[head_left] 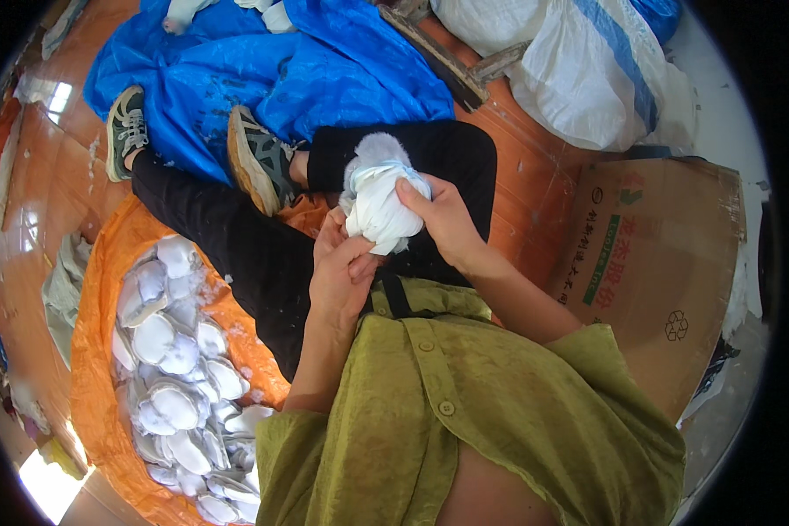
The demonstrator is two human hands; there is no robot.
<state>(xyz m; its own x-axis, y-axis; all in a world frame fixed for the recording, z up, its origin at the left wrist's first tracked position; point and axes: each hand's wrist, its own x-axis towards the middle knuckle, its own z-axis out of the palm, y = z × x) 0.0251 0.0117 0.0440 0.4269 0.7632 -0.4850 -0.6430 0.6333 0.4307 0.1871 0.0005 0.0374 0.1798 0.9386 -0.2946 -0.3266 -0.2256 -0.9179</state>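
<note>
Above my lap I hold a white fabric piece [379, 197] with pale grey fluffy fur bulging out of its far end. Its exact kind I cannot make out. My left hand [340, 267] grips the near lower edge, thumb and fingers pinched on the fabric. From the right, my right hand [443, 219] clasps the side, its thumb pressed on top and the other fingers mostly hidden behind. To my left, an orange woven sack [101, 368] lies spread open around a heap of white, rounded, padded fabric pieces [171, 408], some with fluff.
A blue tarp [237, 66] covers the floor beyond my shoes. At far right stand a white woven sack [579, 79] and, nearer, a cardboard box [657, 263]. Wooden bars [443, 61] stick out by the tarp. Grey cloth [66, 289] lies left of the orange sack.
</note>
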